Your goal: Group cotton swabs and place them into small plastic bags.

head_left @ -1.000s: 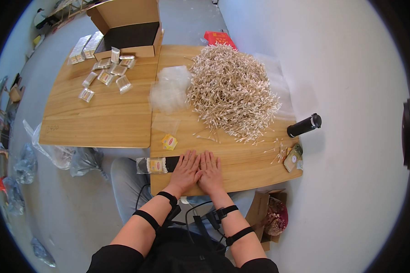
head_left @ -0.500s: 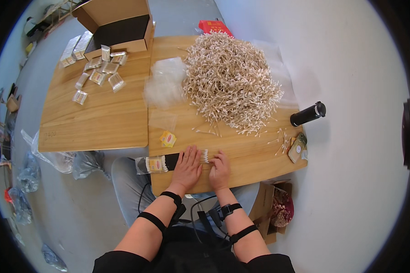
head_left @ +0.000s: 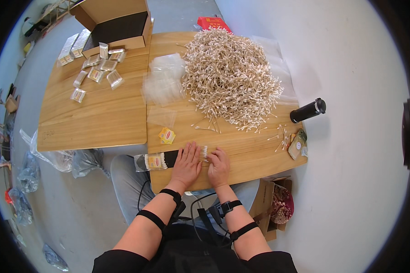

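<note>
My left hand (head_left: 187, 164) lies flat with fingers stretched over a row of cotton swabs (head_left: 203, 154) and a black strip (head_left: 171, 158) near the table's front edge. At the right end of that row, my right hand (head_left: 218, 166) is closed, its fingers curled in against the swab ends; whatever is between them is hidden. Left of the black strip, a clear bag (head_left: 141, 164) surrounds more swabs and a yellow label card (head_left: 154, 160). Beyond my left hand lie a few loose yellow label cards (head_left: 167, 135).
A big heap of cotton swabs (head_left: 232, 77) covers the far middle. Clear bags (head_left: 165, 77) lie left of it, and several filled swab packs (head_left: 95, 74) beside an open cardboard box (head_left: 118, 38). A black bottle (head_left: 307, 110) and a phone-like object (head_left: 297, 146) are at the right.
The view has shifted slightly. Both hands keep nearly the same place over the swab row; the right hand's fingers have moved only a little.
</note>
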Demonstrator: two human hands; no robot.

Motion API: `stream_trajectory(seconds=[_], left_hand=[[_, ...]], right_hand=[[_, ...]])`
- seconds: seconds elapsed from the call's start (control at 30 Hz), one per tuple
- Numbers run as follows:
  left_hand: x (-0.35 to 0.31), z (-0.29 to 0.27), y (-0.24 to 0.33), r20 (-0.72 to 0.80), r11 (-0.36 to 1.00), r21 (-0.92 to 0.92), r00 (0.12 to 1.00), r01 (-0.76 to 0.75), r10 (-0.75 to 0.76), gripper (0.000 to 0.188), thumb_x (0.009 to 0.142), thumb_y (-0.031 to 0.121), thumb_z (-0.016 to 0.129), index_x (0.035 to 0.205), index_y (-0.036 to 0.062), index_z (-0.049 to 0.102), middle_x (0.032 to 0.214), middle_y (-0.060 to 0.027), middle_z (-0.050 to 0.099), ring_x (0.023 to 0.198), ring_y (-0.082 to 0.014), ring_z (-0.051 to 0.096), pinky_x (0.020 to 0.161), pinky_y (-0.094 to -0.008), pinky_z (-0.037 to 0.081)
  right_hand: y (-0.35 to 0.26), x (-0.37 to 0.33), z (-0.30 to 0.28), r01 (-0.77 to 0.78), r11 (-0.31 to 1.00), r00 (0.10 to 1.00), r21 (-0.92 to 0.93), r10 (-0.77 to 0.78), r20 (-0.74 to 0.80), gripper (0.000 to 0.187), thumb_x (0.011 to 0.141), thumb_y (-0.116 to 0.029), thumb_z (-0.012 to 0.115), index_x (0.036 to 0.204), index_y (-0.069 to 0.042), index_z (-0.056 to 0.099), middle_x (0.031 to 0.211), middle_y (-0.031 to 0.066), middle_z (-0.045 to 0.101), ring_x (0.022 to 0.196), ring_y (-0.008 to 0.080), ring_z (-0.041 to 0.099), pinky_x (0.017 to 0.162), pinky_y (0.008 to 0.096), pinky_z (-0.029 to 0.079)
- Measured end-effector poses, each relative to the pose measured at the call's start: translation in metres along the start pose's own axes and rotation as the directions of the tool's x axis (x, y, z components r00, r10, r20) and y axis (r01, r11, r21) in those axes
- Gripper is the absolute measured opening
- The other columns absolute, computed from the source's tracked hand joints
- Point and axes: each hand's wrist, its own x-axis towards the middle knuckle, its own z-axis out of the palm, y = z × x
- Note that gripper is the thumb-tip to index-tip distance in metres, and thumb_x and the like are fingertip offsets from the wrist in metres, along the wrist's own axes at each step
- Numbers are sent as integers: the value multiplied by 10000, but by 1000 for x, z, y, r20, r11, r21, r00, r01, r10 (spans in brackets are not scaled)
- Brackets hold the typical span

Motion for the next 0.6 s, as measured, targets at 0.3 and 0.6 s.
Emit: stream_trajectory(seconds=[0.3, 0.6], left_hand=[[0, 1, 0, -2, 1000, -3, 1000, 0, 0, 649, 944, 327, 556, 1493, 34, 373, 1588, -168, 299, 1484, -334, 247, 1207, -483, 184], [0, 1, 0, -5, 1000, -6, 1000, 1, -1, 657, 936, 317, 566, 1495, 35, 366, 1591, -167, 291, 1480, -334, 253, 1207, -485, 187]], right_hand=[[-1, 0, -2, 24, 999, 999, -32, -23, 29, 203, 735, 3, 622, 889, -92, 716, 1016, 115, 635, 1130, 349, 588, 991, 451, 448], [-1, 1, 0, 35, 998, 999, -60, -34, 24, 229, 735, -1, 621, 922, -92, 717, 1026, 120, 631, 1122, 346, 589, 975, 448, 452]])
